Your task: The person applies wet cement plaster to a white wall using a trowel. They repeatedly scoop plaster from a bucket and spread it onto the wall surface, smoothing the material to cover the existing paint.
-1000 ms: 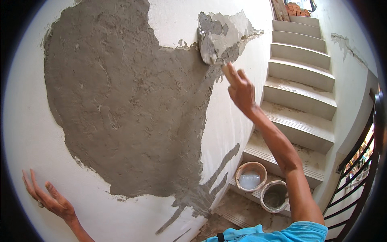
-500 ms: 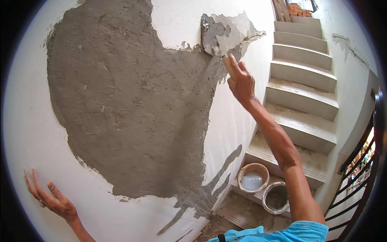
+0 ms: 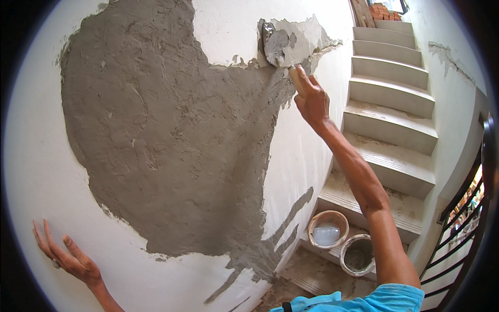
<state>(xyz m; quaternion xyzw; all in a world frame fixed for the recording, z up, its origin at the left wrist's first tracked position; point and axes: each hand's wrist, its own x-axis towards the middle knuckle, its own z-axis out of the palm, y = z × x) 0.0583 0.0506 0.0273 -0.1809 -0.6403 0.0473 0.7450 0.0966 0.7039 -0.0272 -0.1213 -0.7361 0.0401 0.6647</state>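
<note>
My right hand (image 3: 313, 99) is wrapped round the handle of a trowel (image 3: 274, 46), reaching up to the wall's upper right. The trowel's blade, smeared with wet mortar, lies against the wall at the edge of a bare, chipped patch (image 3: 304, 34). Below and left of it spreads a large area of grey mortar (image 3: 166, 135) with a rough, ridged surface. At the lower left, my left hand (image 3: 70, 258) rests on the white wall (image 3: 150, 283) with its fingers spread; a ring shows on one finger.
Concrete stairs (image 3: 387, 119) climb at the right. On a lower step stand a bucket (image 3: 343, 217) with whitish water and a clear container in it, and a bucket (image 3: 345, 268) with grey residue. A dark metal railing (image 3: 457, 234) runs along the right; bricks (image 3: 383, 12) are stacked at the top.
The trowel blade has shifted slightly right, leaving fresh grey mortar along its left side. My left hand stays on the wall.
</note>
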